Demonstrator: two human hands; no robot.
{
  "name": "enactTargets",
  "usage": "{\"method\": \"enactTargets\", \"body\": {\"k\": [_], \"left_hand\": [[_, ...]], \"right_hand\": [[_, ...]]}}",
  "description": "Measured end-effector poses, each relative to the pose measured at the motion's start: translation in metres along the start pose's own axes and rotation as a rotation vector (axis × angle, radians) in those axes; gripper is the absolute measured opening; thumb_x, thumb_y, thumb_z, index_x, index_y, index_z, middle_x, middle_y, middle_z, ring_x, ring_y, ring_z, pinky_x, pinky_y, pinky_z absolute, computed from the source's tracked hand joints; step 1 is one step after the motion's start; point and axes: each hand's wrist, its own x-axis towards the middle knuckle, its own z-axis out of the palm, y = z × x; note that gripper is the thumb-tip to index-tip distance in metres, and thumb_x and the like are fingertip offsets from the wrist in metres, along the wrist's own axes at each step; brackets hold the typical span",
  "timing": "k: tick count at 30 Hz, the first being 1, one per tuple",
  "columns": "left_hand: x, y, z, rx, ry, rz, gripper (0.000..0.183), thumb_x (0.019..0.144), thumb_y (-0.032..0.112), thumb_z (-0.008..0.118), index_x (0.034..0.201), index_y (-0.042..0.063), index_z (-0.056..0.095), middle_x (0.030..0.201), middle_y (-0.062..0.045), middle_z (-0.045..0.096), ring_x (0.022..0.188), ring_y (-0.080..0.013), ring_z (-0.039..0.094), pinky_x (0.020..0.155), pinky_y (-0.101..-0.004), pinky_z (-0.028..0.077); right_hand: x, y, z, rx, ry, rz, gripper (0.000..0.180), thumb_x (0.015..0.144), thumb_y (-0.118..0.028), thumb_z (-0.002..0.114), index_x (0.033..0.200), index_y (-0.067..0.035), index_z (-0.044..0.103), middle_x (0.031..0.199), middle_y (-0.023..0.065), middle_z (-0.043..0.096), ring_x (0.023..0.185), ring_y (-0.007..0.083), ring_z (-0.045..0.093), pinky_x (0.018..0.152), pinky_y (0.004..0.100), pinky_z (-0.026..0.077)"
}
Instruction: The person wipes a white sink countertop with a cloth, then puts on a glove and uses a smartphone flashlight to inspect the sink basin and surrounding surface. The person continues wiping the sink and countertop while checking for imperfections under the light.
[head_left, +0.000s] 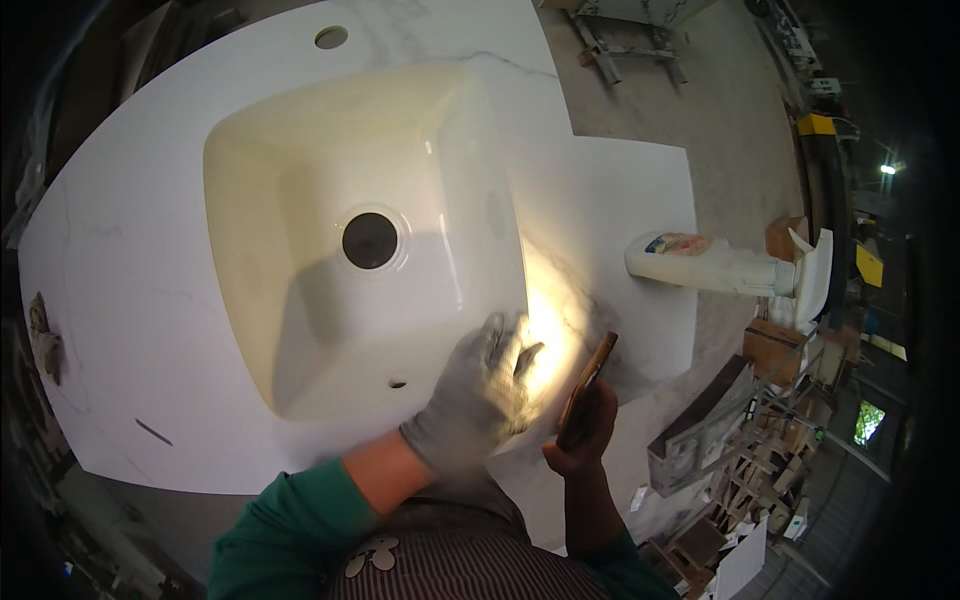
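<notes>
A white sink basin (390, 300) with a round dark drain hole is set in a white, grey-veined countertop (142, 300). My left hand (480, 390), in a grey glove, rests at the basin's lower right rim, its fingers spread and partly in bright light. To its right, my bare right hand (592, 427) holds a smartphone (587, 390) on edge, and a bright patch of light lies on the counter between the two hands. A white spray bottle (712, 266) lies at the counter's right part, its trigger head beyond the edge.
A crumpled rag (45, 341) and a thin dark strip (154, 433) lie on the left of the counter. On the right are a cardboard box (772, 349), a metal-framed rack (694, 435) and piled offcuts (757, 480). A metal stand (634, 52) is at the top.
</notes>
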Motion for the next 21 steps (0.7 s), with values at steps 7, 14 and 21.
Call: {"method": "enactTargets", "body": {"k": [7,14,21], "left_hand": [[-0.001,0.005,0.006,-0.069,0.061,-0.047,0.060,0.086,0.042,0.060,0.125,-0.004,0.059,0.138,-0.029,0.046,0.123,-0.0402,0.047,0.102,-0.0458,0.042],[0.027,-0.035,-0.014,-0.287,0.248,-0.303,0.092,0.073,0.056,0.073,0.141,0.002,0.044,0.130,-0.026,0.049,0.121,-0.0397,0.047,0.107,-0.0451,0.037],[0.079,-0.094,-0.045,-0.091,0.562,-0.264,0.082,0.064,0.038,0.086,0.134,0.010,0.054,0.111,-0.016,0.055,0.101,-0.0338,0.052,0.090,-0.0457,0.047]], "right_hand": [[-0.004,0.001,-0.002,-0.063,-0.026,-0.018,0.101,0.067,-0.038,0.087,0.139,0.003,0.031,0.124,0.0133,0.049,0.110,0.0209,0.052,0.094,0.0360,0.045],[-0.007,-0.004,-0.005,-0.006,-0.048,0.080,0.103,0.069,-0.037,0.086,0.142,0.004,0.026,0.124,0.0132,0.049,0.112,0.0208,0.051,0.095,0.0361,0.044],[0.016,-0.004,0.002,-0.129,-0.053,-0.024,0.109,0.070,-0.043,0.086,0.143,0.006,0.022,0.120,0.0126,0.049,0.105,0.0188,0.052,0.089,0.0336,0.045]]}}
